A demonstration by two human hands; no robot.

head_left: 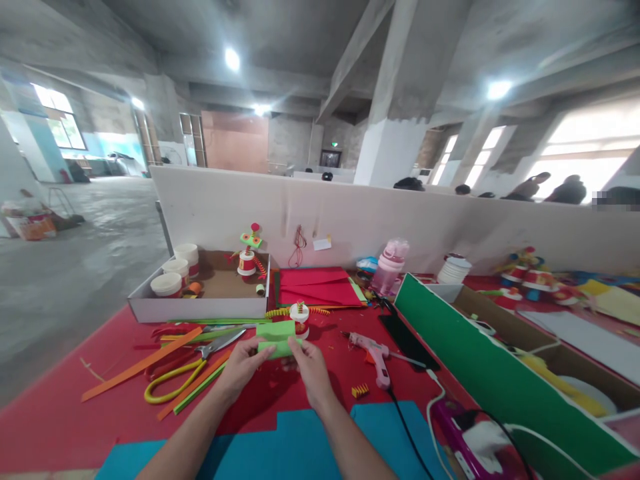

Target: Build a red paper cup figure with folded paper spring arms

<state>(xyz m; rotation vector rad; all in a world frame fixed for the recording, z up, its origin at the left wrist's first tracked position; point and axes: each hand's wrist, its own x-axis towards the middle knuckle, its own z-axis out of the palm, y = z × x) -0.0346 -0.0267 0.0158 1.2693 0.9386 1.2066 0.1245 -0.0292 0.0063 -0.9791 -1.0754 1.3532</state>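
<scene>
Between my two hands is a piece of light green paper (276, 331), curled over along its near edge. My left hand (246, 363) pinches its left end, and my right hand (309, 363) grips the right end. Just behind the paper stands a paper cup figure (300, 319) with pleated paper arms, partly hidden by it. To the left lie scissors with yellow handles (180, 385) among orange and green paper strips (145, 363). A pink hot glue gun (373, 353) rests to the right, near a small folded yellow paper piece (359, 390).
A white box (200, 308) at the back left holds cups and a finished cup figure (247, 262). Red paper sheets (315, 287) lie behind. At right are a black phone (407, 340), a green-sided box (480, 373) and a purple power strip (453, 427) with cables. Blue sheets (300, 443) lie in front.
</scene>
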